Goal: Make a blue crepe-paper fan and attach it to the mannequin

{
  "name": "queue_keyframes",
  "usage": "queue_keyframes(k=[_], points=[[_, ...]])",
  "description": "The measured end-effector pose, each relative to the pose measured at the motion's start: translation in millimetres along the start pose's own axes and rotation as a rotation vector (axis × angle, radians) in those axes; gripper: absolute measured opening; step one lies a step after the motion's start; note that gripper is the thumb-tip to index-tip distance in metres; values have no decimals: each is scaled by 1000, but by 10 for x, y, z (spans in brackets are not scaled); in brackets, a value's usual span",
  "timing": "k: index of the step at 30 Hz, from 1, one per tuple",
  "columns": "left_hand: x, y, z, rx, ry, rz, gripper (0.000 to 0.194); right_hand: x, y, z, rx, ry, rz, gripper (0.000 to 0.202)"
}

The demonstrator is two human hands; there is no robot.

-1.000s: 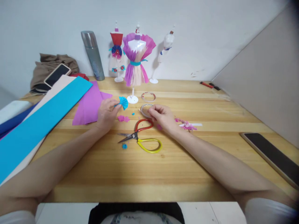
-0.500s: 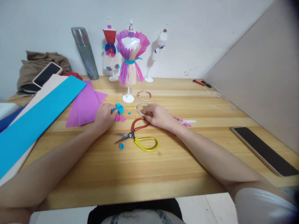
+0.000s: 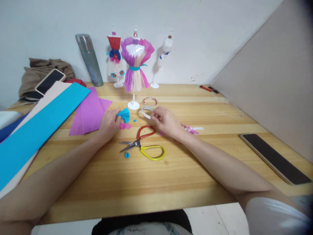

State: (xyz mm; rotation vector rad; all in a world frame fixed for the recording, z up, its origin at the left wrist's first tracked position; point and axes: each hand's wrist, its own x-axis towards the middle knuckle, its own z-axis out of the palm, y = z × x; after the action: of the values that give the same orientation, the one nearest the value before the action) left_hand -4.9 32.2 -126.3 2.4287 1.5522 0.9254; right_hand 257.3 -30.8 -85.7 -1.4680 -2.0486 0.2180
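Note:
My left hand [image 3: 110, 123] pinches a pleated piece of blue crepe paper [image 3: 124, 115], which fans out to the right of the fingertips. Between finger and thumb of my right hand [image 3: 165, 121] is a roll of white tape [image 3: 146, 113], its near rim tilted up. A second tape roll [image 3: 150, 101] lies flat just behind it. Open-bladed scissors [image 3: 139, 143] with one red and one yellow handle lie in front of the hands. Pink paper scraps [image 3: 125, 126] and a small blue scrap [image 3: 126, 155] are close to the scissors.
Sheets of blue paper [image 3: 44, 130] and purple paper [image 3: 89, 112] cover the left side. Behind stand a mini mannequin in a purple paper dress [image 3: 135, 73], two other mannequins and a flask [image 3: 90, 60]. A phone [image 3: 275, 158] lies at right, a second phone [image 3: 50, 81] at back left.
My right hand has raised and tilted the white tape roll. The blue pleated paper has turned a little and shows more of its folds. The view has shifted slightly.

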Motion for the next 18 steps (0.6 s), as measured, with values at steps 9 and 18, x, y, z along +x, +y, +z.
queue_keyframes(k=[9,18], points=[[18,9,-25,-119,54,-86,39,-60,-81,-5,116,116,-135,12],[-54,469,-406,-218,164,229,25,-125,-208,-45,35,132,-299,13]])
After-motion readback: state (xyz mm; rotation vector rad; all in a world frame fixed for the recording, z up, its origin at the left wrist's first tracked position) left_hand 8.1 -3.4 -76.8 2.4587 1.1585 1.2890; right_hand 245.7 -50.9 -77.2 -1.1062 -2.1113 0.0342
